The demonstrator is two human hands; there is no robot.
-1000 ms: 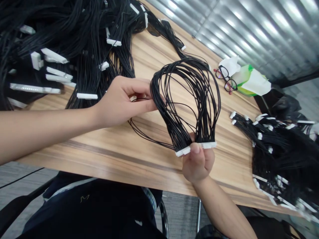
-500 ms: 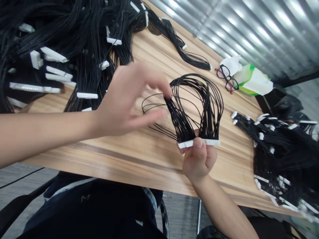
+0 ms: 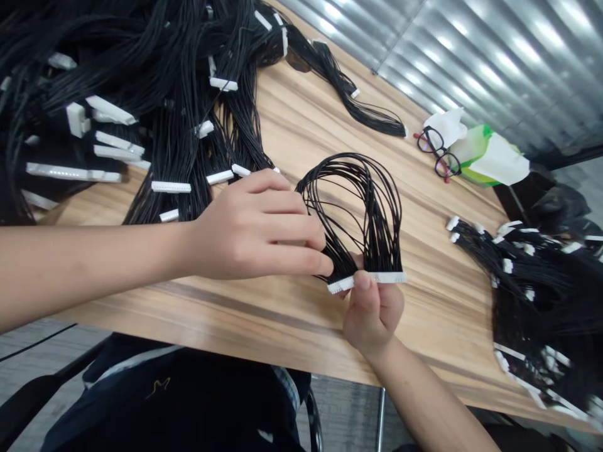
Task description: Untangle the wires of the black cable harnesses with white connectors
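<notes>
A looped bundle of thin black wires arcs up from two white multi-pin connectors lying nearly end to end. My right hand is shut on those connectors, pinching them between thumb and fingers just above the table. My left hand comes in from the left, its curled fingers pressed on the wires just above the left connector. The thumb of my left hand is hidden, and the wires under those fingers are partly covered.
A large heap of black wire harnesses with white connectors covers the upper left of the wooden table. Another heap lies at right, a smaller bundle at the back. Eyeglasses and a green-and-white tissue pack sit near a ribbed metal wall.
My left hand has closed from spread fingers onto the wires near the left connector. The loop has drawn narrower and the stray wires have gone in. The view has shifted slightly.
</notes>
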